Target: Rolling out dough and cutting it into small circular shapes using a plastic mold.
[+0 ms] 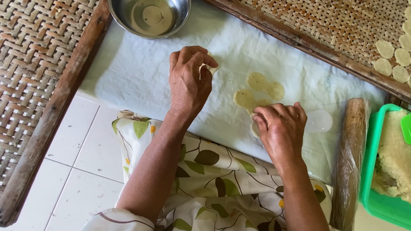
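Kneeling over the white cloth [137, 78], the person works thin dough discs [259, 82] lying mid-cloth. Left hand [189, 79] pinches a small dough piece [207, 68]; right hand [279, 130], fingers together, presses a disc edge. Soft, limp, tear-prone, I'd say: lift by the rim.

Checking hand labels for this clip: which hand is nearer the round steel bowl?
Left. The left hand lies just below the round steel bowl; the right hand is farther off, lower right.
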